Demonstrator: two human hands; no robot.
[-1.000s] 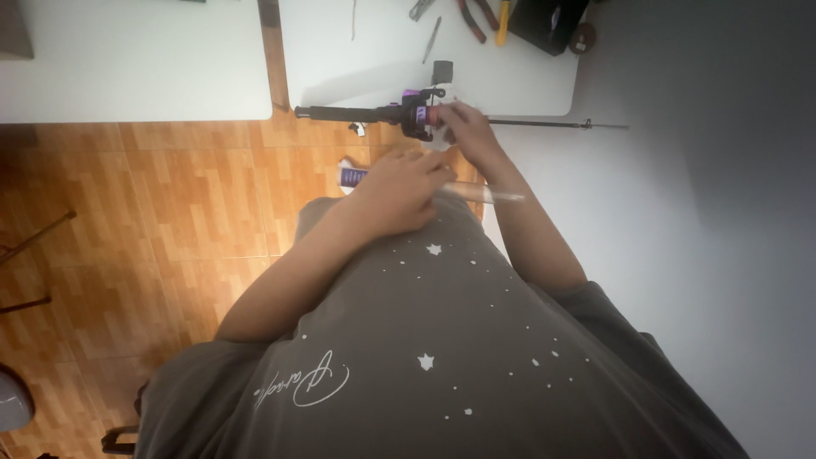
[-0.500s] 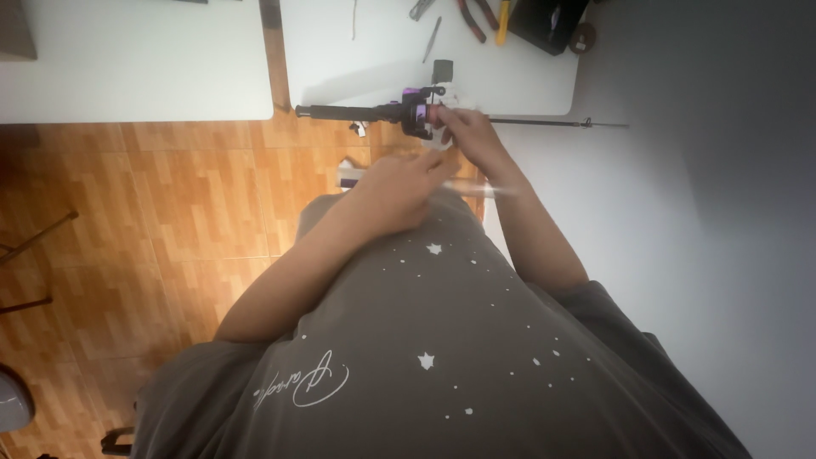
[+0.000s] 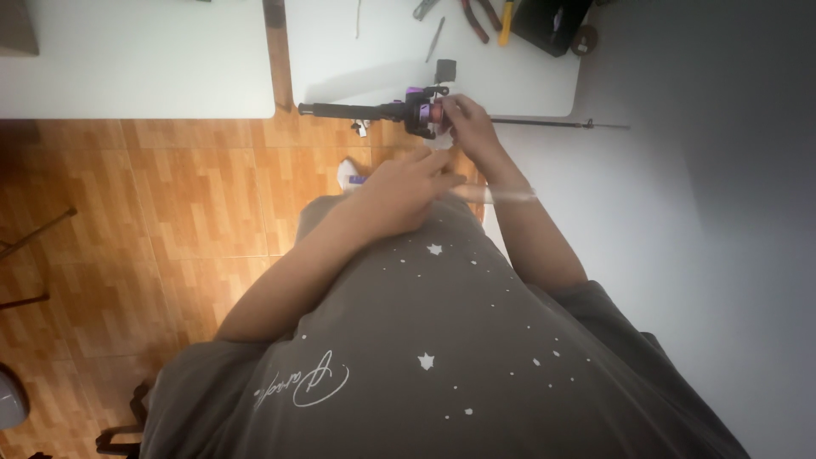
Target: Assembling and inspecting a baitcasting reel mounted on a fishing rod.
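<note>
A black fishing rod (image 3: pixel 357 110) lies level along the front edge of a white table (image 3: pixel 374 59), its thin tip (image 3: pixel 561 124) reaching right. A purple and black reel (image 3: pixel 420 110) is fixed on it. My right hand (image 3: pixel 463 126) is closed around the reel and rod. My left hand (image 3: pixel 408 191) hovers lower, close to my chest, with fingers loosely bent and pointing right; a thin pale line or strip (image 3: pixel 501 195) shows blurred by its fingertips.
Pliers with red handles (image 3: pixel 480 13), a yellow-handled tool (image 3: pixel 505 12) and a black case (image 3: pixel 552 21) lie at the table's far side. A second white table (image 3: pixel 127 68) stands left. Wooden floor (image 3: pixel 170 212) lies below, a grey wall (image 3: pixel 722 212) to the right.
My left hand has slid a little down and left, away from the reel. My right hand stays on the reel.
</note>
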